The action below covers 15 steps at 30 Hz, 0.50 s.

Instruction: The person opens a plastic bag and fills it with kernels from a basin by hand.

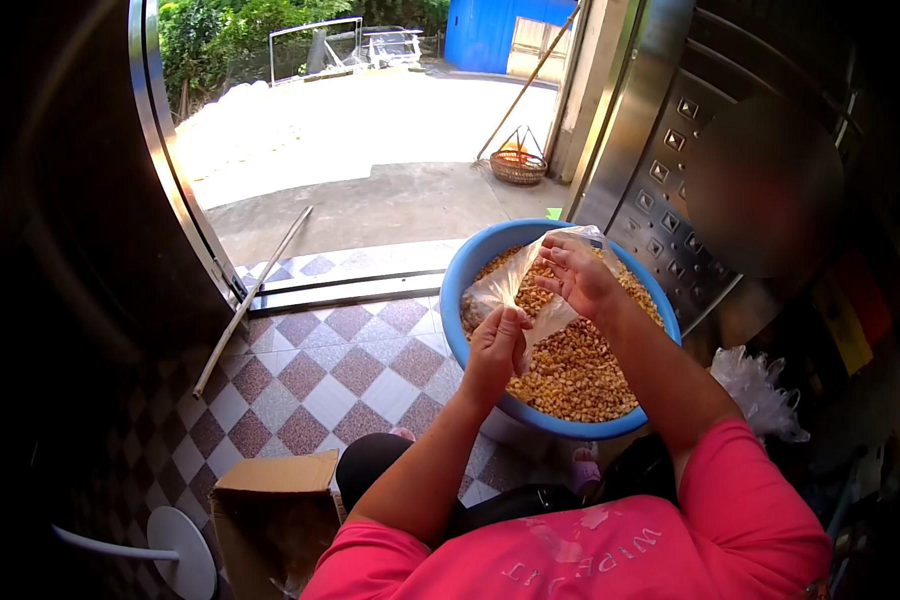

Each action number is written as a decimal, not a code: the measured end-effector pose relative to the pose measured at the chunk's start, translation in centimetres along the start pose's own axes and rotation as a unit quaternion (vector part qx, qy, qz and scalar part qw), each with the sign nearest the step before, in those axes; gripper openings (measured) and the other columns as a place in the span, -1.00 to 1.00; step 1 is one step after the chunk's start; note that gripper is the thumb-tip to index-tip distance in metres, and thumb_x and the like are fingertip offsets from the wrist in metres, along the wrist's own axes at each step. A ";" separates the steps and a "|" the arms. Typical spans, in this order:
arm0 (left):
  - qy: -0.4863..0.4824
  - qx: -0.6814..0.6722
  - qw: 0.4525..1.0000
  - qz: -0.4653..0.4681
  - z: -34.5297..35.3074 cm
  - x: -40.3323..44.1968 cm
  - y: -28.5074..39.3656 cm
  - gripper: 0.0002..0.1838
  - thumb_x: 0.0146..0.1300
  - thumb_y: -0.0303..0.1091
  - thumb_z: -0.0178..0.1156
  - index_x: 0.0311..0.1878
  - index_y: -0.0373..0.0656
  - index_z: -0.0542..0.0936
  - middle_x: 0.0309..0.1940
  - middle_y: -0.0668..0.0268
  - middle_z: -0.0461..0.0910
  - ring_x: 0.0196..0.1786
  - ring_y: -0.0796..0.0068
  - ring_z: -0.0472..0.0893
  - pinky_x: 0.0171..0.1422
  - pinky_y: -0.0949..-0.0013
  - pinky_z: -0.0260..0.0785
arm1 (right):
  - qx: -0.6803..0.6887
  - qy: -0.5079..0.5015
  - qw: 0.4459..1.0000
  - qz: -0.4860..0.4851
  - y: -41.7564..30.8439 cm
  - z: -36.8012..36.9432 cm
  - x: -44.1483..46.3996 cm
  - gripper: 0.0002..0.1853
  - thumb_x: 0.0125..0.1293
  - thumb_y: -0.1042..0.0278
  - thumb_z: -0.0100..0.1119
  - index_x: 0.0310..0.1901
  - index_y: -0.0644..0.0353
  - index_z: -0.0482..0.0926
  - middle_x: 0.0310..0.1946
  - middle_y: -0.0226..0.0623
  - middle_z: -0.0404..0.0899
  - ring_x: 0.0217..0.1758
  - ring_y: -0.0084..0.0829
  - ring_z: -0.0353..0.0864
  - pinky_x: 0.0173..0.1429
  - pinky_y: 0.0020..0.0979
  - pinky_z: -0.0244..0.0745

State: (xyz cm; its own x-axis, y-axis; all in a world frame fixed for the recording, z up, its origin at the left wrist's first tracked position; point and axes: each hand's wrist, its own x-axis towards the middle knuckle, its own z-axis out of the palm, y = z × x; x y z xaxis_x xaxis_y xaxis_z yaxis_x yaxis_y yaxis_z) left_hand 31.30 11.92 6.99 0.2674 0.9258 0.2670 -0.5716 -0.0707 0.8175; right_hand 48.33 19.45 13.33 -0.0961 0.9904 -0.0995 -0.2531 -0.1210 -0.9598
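A clear plastic bag point(500, 284) stretches above a blue tub point(454, 300) filled with yellow corn kernels point(580, 372). My left hand point(499, 345) pinches the gathered near side of the bag, over the tub's left part. Over the tub's upper middle is my right hand point(582, 280), its fingers apart and extended against the bag's upper part. Whether those fingers are inside the bag or behind its film I cannot tell. The tub stands in front of my knees.
A cardboard box point(275, 475) and a white round-based object point(182, 555) stand at lower left. Crumpled clear plastic bags point(755, 390) lie right of the tub. A pole point(255, 300) crosses the doorway sill point(350, 292). Outside sits a wicker basket point(518, 168).
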 end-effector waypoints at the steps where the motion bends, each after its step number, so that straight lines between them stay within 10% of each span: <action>1: 0.003 0.000 1.000 -0.001 0.0 0.0 0.0 -0.63 0.46 -0.10 -0.19 -0.29 -0.17 0.44 -0.77 0.44 0.23 -0.77 0.67 0.19 -0.67 0.54 0.13 | -0.004 0.012 1.000 -0.005 0.0 0.1 0.0 -0.61 0.33 0.37 -0.07 0.18 0.19 0.34 0.03 -0.36 0.37 0.11 -0.42 0.35 0.17 -0.22 0.35; 15: 0.004 0.018 1.000 0.010 0.0 0.1 0.0 -0.63 0.46 -0.10 -0.21 -0.30 -0.18 0.43 -0.79 0.43 0.24 -0.79 0.66 0.19 -0.71 0.54 0.10 | -0.393 -0.009 0.908 -0.146 2.1 -4.6 -6.8 -0.77 0.31 0.37 0.01 -0.09 0.24 0.55 -0.25 -0.35 0.59 -0.17 -0.50 0.54 -0.01 -0.45 0.42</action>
State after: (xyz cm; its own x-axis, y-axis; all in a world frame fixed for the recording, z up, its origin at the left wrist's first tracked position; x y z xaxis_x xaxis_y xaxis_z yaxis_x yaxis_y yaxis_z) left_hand 31.32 11.96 7.03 0.2493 0.9274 0.2789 -0.5479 -0.1024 0.8303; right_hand 52.89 12.79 10.78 -0.1537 0.9705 0.1860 0.4947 0.2385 -0.8357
